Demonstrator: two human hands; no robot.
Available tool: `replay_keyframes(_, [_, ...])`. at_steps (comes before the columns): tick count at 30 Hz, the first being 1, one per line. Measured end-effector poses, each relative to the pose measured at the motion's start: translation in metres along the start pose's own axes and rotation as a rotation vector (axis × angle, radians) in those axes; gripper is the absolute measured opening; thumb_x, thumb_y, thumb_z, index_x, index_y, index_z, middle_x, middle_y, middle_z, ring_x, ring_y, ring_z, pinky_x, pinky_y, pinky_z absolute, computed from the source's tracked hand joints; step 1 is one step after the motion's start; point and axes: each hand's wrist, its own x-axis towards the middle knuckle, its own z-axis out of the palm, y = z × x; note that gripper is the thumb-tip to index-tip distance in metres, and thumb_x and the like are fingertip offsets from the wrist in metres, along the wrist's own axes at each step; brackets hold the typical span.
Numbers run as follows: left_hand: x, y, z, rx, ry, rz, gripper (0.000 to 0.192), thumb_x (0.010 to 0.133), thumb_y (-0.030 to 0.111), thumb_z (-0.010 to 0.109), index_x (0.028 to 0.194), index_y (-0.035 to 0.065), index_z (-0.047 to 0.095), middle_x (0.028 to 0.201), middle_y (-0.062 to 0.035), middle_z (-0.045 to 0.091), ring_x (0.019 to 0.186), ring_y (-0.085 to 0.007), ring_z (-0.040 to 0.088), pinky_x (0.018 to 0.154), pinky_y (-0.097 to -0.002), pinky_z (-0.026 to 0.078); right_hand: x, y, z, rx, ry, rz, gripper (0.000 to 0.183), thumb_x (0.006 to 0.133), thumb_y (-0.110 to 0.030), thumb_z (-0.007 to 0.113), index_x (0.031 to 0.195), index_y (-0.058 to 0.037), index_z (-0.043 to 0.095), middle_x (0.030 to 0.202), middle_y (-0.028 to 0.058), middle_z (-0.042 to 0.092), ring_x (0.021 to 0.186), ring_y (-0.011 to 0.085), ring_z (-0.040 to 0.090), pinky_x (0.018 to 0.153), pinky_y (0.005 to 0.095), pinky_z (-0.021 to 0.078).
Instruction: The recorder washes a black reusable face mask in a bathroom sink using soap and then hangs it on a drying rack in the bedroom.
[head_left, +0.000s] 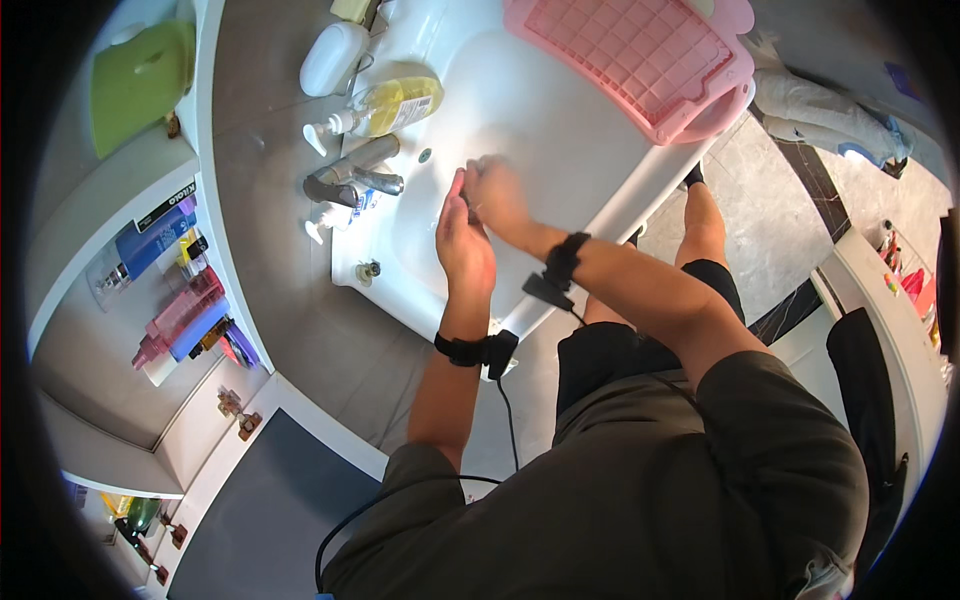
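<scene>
Over the white washbasin (570, 112), my two hands meet close to the faucet side. My left hand (466, 244) is raised, palm turned toward the right, with its fingers stretched out. Against those fingers lies my right hand (495, 191), curled and blurred by motion. A dark patch shows between the hands; whether it is a small thing or shadow I cannot tell. To their left is the metal faucet (356, 172). A pump bottle of yellow liquid (405, 105) lies beside it in the view, and a smaller white pump bottle (341, 217) is partly hidden by the faucet.
A pink plastic washboard (622, 56) spans the basin's far right part. A white soap box (335, 60) sits on a wire rack at the rim. Bottles, among them a pink one (180, 311), fill the cabinet shelf at left. Cables hang from black wrist straps (566, 262).
</scene>
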Motion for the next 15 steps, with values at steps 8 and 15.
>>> replay_keyframes(8, [-0.006,0.003,0.008,-0.078,0.085,-0.017,0.045,0.106,0.023,0.044,0.142,-0.0035,0.046,0.147,-0.0108,0.048,0.136,-0.0231,0.043,0.116,-0.0400,0.033,0.006,0.000,0.008,-0.020,0.007,-0.072,0.034,0.095,-0.029,0.054,0.091,0.0032,0.064,0.079,0.0289,0.066,0.074,0.0476,0.065,0.071,0.0540,0.0528])
replay_keyframes(15, [0.002,-0.012,0.010,-0.012,0.051,-0.072,0.049,0.106,0.027,0.045,0.146,-0.0019,0.043,0.149,-0.0121,0.046,0.136,-0.0254,0.044,0.114,-0.0409,0.035,0.011,0.049,0.035,-0.183,0.152,-0.247,0.036,0.095,-0.031,0.053,0.086,0.0029,0.064,0.082,0.0284,0.068,0.077,0.0469,0.067,0.074,0.0548,0.0522])
